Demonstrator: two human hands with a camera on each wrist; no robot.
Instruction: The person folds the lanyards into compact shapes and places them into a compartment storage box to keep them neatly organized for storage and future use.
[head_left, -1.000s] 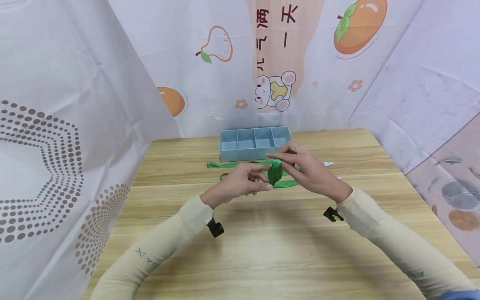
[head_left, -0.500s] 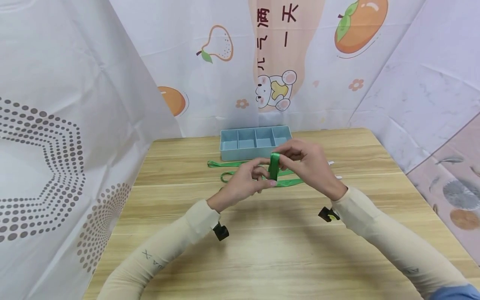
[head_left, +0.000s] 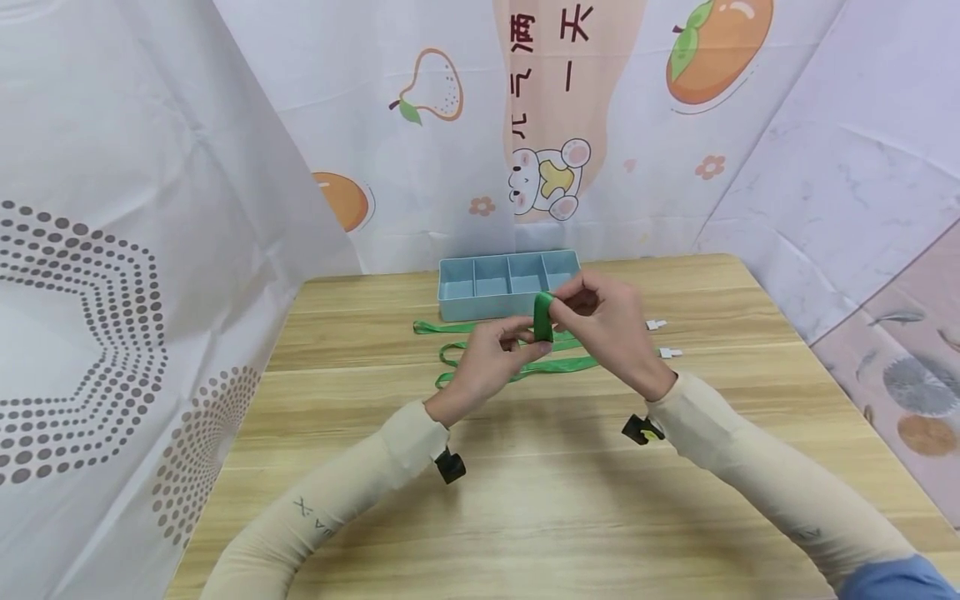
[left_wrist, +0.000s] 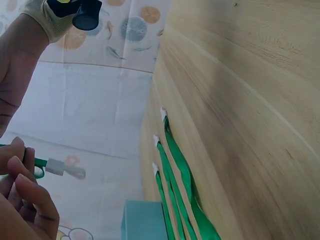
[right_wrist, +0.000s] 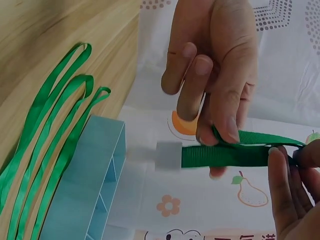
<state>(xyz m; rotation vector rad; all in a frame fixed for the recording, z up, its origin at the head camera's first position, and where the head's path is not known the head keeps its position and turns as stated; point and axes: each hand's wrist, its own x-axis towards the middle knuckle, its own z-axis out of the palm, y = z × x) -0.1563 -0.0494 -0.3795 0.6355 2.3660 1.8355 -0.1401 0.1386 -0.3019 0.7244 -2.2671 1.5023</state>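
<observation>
Both hands pinch the green ribbon (head_left: 543, 317) above the worktop (head_left: 525, 500): left hand (head_left: 491, 358) and right hand (head_left: 603, 321). A loosened pinch could let its fold spring open.

tray (head_left: 457, 312) behind ribbons (head_left: 480, 327) on table (head_left: 525, 500)

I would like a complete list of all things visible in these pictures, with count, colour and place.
ribbon in hands: one, green, with a white end tab, held above the table between both hands
ribbons on table: three by the wrist views, green, lying in front of the tray
tray: one, light blue, four compartments, far side of table
table: one, light wood
backdrop sheets: white, printed with fruit and dots, around the table
left hand: pinches the held ribbon
right hand: pinches the held ribbon
</observation>
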